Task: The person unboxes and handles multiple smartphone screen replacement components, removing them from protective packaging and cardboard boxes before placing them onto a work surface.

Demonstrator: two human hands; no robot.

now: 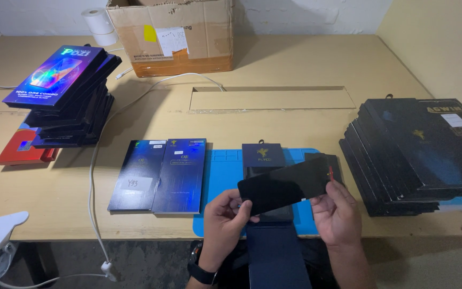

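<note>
Fingers (244,207) of both hands hide the black screen panel's (284,186) ends.

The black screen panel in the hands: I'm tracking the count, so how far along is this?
Looks done: two flat blue boxes lie closed beside the blue mat. In hand: left hand and right hand hold the black glass screen panel over an opened dark blue box. Seemingly left: the black box stack.

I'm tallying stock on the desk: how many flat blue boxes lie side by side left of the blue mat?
2: one flat dark blue box on the left with a white label, the second flat blue box touching its right side, next to the blue work mat. None hidden there.
</note>
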